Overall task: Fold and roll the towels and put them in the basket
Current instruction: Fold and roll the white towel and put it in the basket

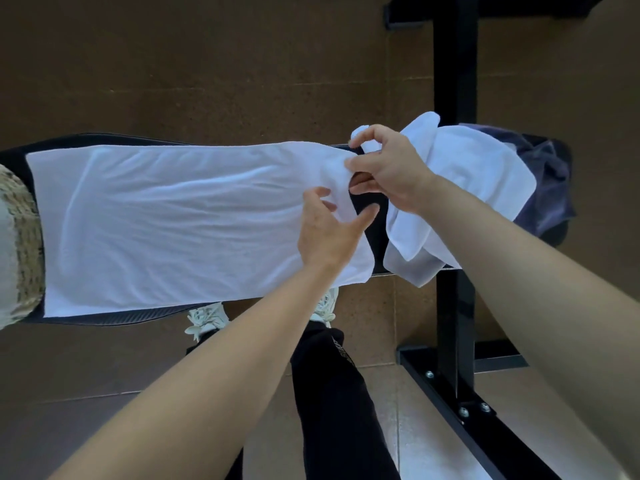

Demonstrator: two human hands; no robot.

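Hands meet at the right-hand end of a white towel (180,223) spread flat along a black padded bench (104,318). The person's right hand (389,168) has its fingers curled and pinches the towel's bunched far corner between thumb and forefinger. The left hand (329,233) lies on the same end nearer the person, fingers loosely spread and thumb (367,214) stretched toward the bare strip of bench beside the cloth; it grips nothing that can be seen. The towel covers most of the bench, lightly creased lengthwise. At its left end, touching or just beside it, stands a woven basket (24,237), cut off by the picture's edge. Past the right hand sits a heap of white towels (467,181), resting partly on a dark towel (547,174). A black metal frame (453,71) crosses behind the heap. Pale shoes (207,318) show on the brown tiled floor (207,64) below the bench.
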